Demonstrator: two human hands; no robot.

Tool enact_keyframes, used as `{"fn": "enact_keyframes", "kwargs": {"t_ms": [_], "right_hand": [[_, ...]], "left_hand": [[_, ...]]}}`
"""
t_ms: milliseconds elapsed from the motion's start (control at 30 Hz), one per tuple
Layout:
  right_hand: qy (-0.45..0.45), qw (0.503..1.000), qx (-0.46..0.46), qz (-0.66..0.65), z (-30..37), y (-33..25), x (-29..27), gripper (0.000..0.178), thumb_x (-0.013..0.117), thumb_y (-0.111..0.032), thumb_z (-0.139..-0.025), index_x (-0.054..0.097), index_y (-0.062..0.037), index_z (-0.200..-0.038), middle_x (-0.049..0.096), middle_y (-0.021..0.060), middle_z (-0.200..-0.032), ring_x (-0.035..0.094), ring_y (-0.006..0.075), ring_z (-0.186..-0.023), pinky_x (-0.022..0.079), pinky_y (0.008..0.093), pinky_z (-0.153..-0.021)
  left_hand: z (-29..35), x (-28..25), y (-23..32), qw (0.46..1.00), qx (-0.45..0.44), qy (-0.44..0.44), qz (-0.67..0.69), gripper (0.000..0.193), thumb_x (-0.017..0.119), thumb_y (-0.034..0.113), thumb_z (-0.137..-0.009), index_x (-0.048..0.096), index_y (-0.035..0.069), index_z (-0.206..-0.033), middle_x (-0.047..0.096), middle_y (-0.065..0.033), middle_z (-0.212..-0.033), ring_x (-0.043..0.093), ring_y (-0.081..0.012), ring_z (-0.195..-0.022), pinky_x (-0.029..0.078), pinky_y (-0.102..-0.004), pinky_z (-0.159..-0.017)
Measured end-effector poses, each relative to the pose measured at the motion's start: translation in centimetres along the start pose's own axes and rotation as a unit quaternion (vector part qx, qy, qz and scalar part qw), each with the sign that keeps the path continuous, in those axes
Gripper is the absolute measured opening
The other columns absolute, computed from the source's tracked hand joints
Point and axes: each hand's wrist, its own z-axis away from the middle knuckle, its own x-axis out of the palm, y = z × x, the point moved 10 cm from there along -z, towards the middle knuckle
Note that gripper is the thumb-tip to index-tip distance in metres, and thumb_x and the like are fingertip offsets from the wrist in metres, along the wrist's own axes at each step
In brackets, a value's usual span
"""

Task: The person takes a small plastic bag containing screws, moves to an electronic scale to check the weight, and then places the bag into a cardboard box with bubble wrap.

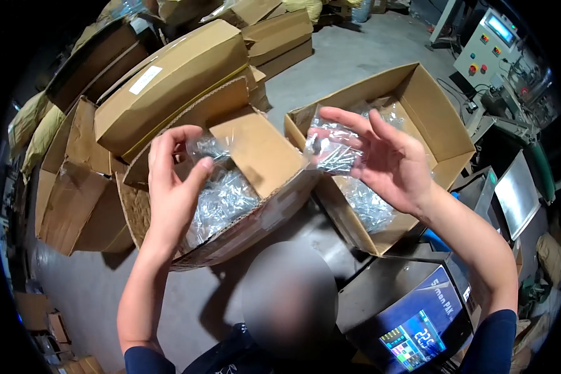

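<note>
My right hand (397, 163) is turned palm up above the right-hand carton, its fingers curled under a clear plastic bag of screws (339, 154). The silvery screws show through the film. Over the left-hand carton, my left hand (171, 177) curves its fingers and thumb around the edge of another small clear bag (213, 148) with dark metal pieces in it. Below that hand, several clear bags of hardware (225, 201) lie heaped in the left carton (274, 215). More filled bags (369, 206) lie inside the right carton (439, 115).
A dark machine with a lit screen (412, 340) stands near right, close under my right forearm. Large closed cartons (174, 81) are stacked at the far left. A control box with buttons (487, 47) stands at the far right, beside a metal plate (518, 194).
</note>
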Motion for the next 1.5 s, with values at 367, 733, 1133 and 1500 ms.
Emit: {"fn": "enact_keyframes", "kwargs": {"t_ms": [367,733,1133,1500], "right_hand": [[-0.162,0.982,0.055,0.076,-2.5,2.7,6.4,0.070,0.053,-0.023,-0.098,0.020,-0.0081,-0.157,0.041,0.0170,-0.151,0.051,0.0263,-0.130,0.041,0.0377,-0.107],[-0.055,0.995,0.015,0.080,-2.7,2.3,1.5,0.091,0.058,0.012,-0.079,0.016,-0.0080,-0.157,0.047,0.0258,-0.144,0.061,0.0301,-0.121,0.051,0.0364,-0.099],[-0.030,0.991,0.030,0.127,-2.5,3.1,0.6,0.072,0.062,0.007,-0.083,0.033,-0.0030,-0.148,0.061,0.0259,-0.128,0.065,0.0277,-0.115,0.055,0.0353,-0.094],[0.047,0.973,0.073,0.215,-1.2,3.1,0.6,0.042,0.053,0.002,-0.089,0.048,0.0011,-0.131,0.064,0.0135,-0.117,0.069,0.0216,-0.090,0.057,0.0341,-0.084]], "left_hand": [[2.3,7.5,0.3,0.905,-0.207,-0.188,0.321,0.041,0.063,0.007,-0.096,0.050,-0.003,-0.133,0.069,-0.0026,-0.083,0.060,-0.0053,-0.066,0.048,-0.0198,-0.061],[2.6,6.5,0.7,0.940,-0.132,-0.137,0.282,0.037,0.060,0.000,-0.096,0.052,-0.004,-0.132,0.072,-0.0084,-0.089,0.064,-0.0070,-0.075,0.053,-0.0222,-0.068],[3.1,6.9,1.0,0.929,-0.135,-0.147,0.312,0.034,0.061,0.002,-0.096,0.055,-0.003,-0.129,0.073,-0.0067,-0.088,0.066,-0.0066,-0.078,0.054,-0.0222,-0.071],[2.6,5.4,0.1,0.852,-0.124,-0.093,0.501,0.017,0.047,-0.002,-0.090,0.049,0.005,-0.074,0.065,-0.0151,-0.105,0.061,-0.0137,-0.085,0.052,-0.0275,-0.078]]}}
